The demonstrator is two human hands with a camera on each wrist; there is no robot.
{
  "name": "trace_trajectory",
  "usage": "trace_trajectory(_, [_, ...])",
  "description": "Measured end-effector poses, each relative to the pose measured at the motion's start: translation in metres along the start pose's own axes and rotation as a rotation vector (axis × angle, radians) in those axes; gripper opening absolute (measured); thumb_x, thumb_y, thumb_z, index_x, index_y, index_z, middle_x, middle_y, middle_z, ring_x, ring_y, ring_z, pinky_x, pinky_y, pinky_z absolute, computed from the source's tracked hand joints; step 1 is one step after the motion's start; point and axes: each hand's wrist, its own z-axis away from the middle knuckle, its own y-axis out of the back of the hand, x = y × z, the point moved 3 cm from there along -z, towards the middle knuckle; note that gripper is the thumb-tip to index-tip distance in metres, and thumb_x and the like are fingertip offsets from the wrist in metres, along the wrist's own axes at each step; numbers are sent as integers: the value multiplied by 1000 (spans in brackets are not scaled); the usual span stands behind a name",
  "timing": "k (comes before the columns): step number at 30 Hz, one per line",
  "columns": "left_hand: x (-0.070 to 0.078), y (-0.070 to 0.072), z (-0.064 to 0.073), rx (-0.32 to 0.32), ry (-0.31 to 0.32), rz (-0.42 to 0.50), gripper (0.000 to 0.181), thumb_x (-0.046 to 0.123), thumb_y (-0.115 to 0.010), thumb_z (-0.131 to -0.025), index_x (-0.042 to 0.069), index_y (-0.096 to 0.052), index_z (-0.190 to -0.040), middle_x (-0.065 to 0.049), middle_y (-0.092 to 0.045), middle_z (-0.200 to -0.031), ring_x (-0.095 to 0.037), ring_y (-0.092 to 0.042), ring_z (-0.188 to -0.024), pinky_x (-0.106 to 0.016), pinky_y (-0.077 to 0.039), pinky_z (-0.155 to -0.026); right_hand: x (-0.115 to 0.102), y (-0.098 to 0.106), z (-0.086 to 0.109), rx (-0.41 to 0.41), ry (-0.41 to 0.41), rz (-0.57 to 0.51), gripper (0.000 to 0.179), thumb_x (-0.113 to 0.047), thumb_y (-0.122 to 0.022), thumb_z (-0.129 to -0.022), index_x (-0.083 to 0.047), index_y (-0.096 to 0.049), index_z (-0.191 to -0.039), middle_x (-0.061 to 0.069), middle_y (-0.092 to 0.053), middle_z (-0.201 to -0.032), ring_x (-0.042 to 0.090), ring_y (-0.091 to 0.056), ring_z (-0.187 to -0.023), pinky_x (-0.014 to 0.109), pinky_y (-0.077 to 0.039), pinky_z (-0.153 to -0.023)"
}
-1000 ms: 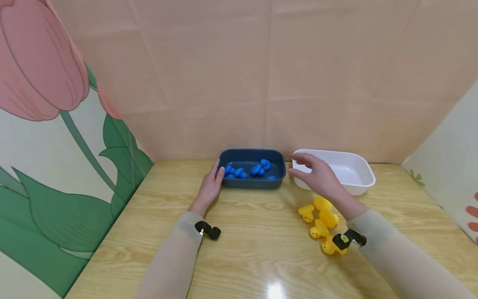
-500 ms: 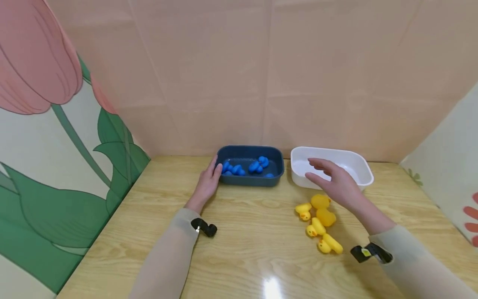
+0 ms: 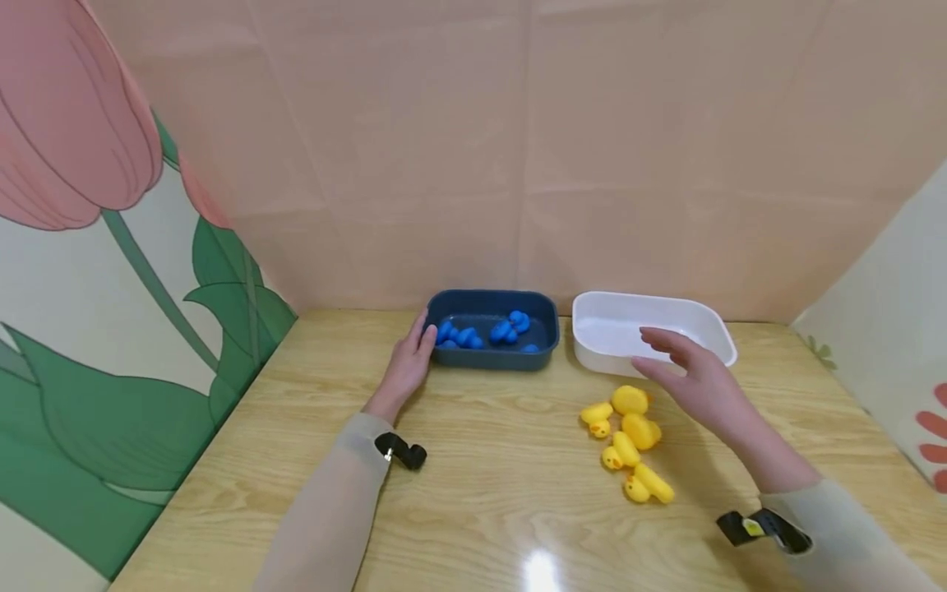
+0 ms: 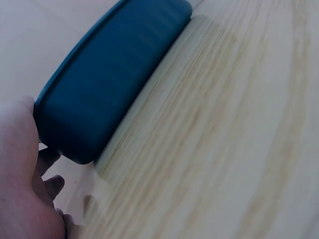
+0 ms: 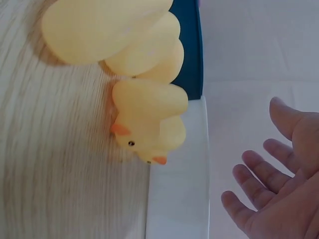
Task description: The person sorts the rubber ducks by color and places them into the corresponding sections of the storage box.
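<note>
My left hand (image 3: 408, 358) holds the left end of a dark blue plastic tub (image 3: 491, 359), thumb at the rim and fingers along the outer end wall. The left wrist view shows the tub's long side (image 4: 119, 74) down on the table. Several small blue rubber ducks (image 3: 501, 332) lie inside. My right hand (image 3: 699, 378) hovers palm-inward, fingers spread and relaxed, overlapping the front right of a white tub (image 3: 607, 362). It holds nothing. Several yellow rubber ducks (image 3: 640, 432) lie in a loose cluster on the table, in front of the white tub and left of my right wrist.
The tubs stand side by side with a narrow gap, close to a pink cloth backdrop (image 3: 385, 181). A wood-grain table (image 3: 473, 460) extends toward me. A flower-printed panel (image 3: 133, 345) bounds the left, and a white printed panel (image 3: 888, 345) the right.
My right hand has moved right, from beside the white tub's left end to its front right. The left hand keeps its place on the blue tub. The head view has shifted slightly.
</note>
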Motion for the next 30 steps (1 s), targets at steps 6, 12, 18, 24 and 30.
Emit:
trace_trajectory(6, [15, -1, 8, 2, 38, -15, 70, 59, -33, -119, 25, -22, -179, -13, -32, -179, -42, -26, -165, -62, -19, -132, 13, 11, 10, 10, -65, 1, 69, -41, -70, -111, -5, -48, -166, 29, -54, -159, 60, -48, -144, 74, -45, -109])
trace_trajectory(12, [1, -3, 1, 16, 46, -5, 75, 66, -34, -116, 26, -24, -178, -14, -31, -179, -51, -21, -163, -70, -13, -131, 28, 21, 10, 32, -109, 16, 73, -46, -67, -112, -5, -44, -169, 31, -52, -160, 60, -48, -144, 69, -49, -108])
trace_trajectory(18, [3, -2, 5, 19, 79, 4, 75, 65, -35, -116, 25, -25, -178, -16, -31, -179, -54, -17, -163, -73, -10, -129, 43, 28, 10, 68, -134, 15, 76, -52, -65, -111, -6, -44, -168, 28, -53, -161, 57, -49, -145, 41, -56, -110])
trace_trajectory(24, [12, -3, 7, 9, 50, -11, 79, 68, -32, -115, 20, -24, -178, -15, -30, -179, -46, -23, -165, -69, -1, -131, 57, 31, 10, 87, -192, -14, 82, -57, -61, -111, -5, -39, -171, 33, -45, -165, 62, -40, -149, 76, -39, -112])
trace_trajectory(30, [18, -4, 6, -1, 38, -26, 80, 67, -32, -116, 18, -24, -178, -14, -29, -180, -42, -25, -165, -67, 2, -132, 73, 40, 11, 116, -253, 5, 84, -59, -61, -110, -10, -35, -174, 36, -33, -171, 68, -32, -148, 85, -36, -109])
